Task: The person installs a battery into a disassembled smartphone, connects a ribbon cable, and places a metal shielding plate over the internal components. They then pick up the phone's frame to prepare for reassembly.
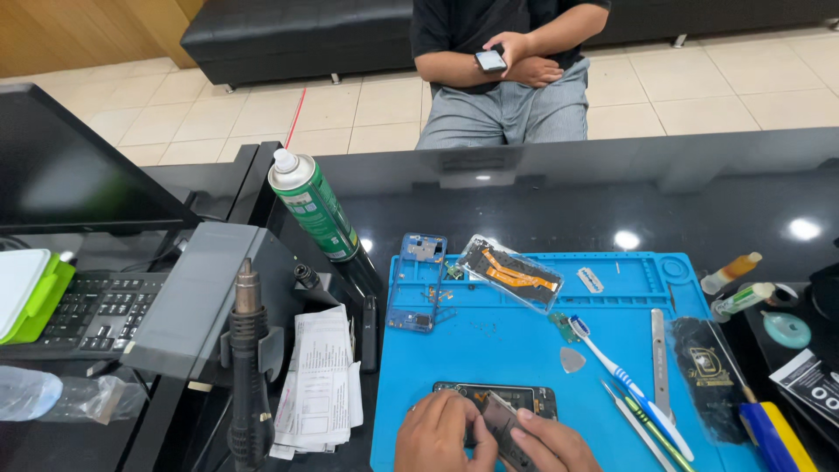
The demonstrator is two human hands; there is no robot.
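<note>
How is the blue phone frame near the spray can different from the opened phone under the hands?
The blue phone frame is a bare, see-through rim; the opened dark phone is filled with parts. The blue phone frame lies lengthwise away from the person, untouched; the opened dark phone lies crosswise, with the left hand and right hand on it. Both rest on the blue work mat.

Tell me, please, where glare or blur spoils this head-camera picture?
Head view: ceiling lights glare as bright spots on the glossy black counter; wide-angle distortion bends the edges; the left hand and right hand, on the opened phone, are cropped yet sharp.
</note>
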